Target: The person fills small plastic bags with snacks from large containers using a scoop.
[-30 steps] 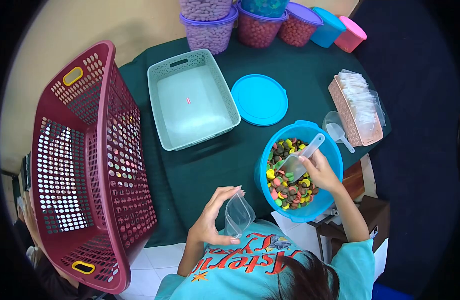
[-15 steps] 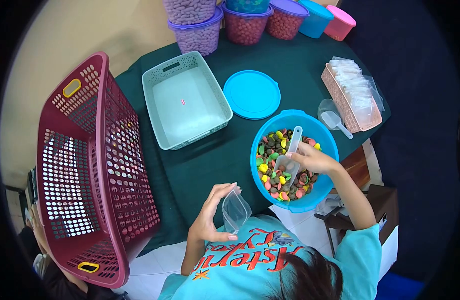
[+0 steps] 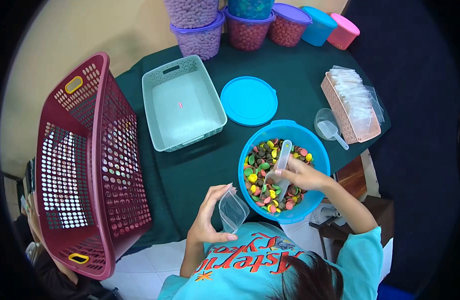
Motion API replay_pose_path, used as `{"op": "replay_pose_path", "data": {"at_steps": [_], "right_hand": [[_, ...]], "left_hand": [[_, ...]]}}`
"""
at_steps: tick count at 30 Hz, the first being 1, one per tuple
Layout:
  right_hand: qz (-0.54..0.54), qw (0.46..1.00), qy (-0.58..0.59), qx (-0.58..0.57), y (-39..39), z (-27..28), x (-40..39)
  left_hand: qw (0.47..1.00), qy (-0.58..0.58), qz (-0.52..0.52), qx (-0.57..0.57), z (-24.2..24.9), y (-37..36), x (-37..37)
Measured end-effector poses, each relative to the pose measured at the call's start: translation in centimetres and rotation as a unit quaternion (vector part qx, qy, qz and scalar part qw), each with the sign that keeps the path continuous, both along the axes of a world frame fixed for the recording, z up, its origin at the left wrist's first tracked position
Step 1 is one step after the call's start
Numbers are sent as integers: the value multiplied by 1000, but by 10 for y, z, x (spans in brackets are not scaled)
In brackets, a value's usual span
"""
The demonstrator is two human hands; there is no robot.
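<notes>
One round tub (image 3: 285,130), smooth blue plastic, at the near edge of a green cloth (image 3: 180,185); one scoop (image 3: 283,158), translucent plastic, dipped inside, gripped by the right hand (image 3: 303,175); one bag (image 3: 233,210), thin clear film, bowed open between fingertips and thumb of the widely curved left hand (image 3: 209,217). Candies (image 3: 264,166) cupped, brown, yellow, green, pink; too many to count.

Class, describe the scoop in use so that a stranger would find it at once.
Start at the dark green tablecloth and find the open blue tub at its near edge. Among the multicoloured pieces inside is a translucent plastic scoop. Unlike the similar scoop lying beside the pink basket, this one is held in the right hand.
</notes>
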State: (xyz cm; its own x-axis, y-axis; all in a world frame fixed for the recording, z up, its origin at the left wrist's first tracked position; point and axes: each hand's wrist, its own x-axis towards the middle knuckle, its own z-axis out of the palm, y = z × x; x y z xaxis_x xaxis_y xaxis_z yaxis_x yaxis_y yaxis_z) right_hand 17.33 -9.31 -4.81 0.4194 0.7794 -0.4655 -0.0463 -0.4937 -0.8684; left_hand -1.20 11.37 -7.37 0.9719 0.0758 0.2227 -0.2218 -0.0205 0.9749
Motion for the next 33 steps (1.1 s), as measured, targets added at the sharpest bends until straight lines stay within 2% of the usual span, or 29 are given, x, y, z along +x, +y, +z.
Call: {"op": "replay_pose_path", "data": {"at_steps": [1, 3, 7, 11, 14, 17, 22, 27, 33], "right_hand": [[6, 1000, 2, -1, -1, 2, 1], [92, 990, 1, 111, -4, 4, 5], [155, 983, 47, 82, -3, 7, 22], [112, 984, 134, -38, 2, 5, 27], [114, 978, 167, -53, 5, 7, 38], [104, 980, 167, -29, 9, 11, 53], [123, 963, 234, -56, 16, 8, 63], [172, 954, 240, -61, 27, 8, 77], [170, 952, 253, -23, 45, 6, 96]], "left_hand": [[1000, 17, -9, -7, -1, -3, 1], [999, 32, -12, -11, -1, -9, 4], [998, 42, 41, 4, -1, -24, 3], [990, 57, 128, -18, 3, -46, 1], [977, 48, 199, -63, -5, -63, -2], [962, 54, 253, -86, -3, -83, -8], [937, 21, 332, -108, -7, -114, -9], [918, -3, 384, -99, -2, -130, 5], [901, -15, 429, -68, 3, -136, 16]]}}
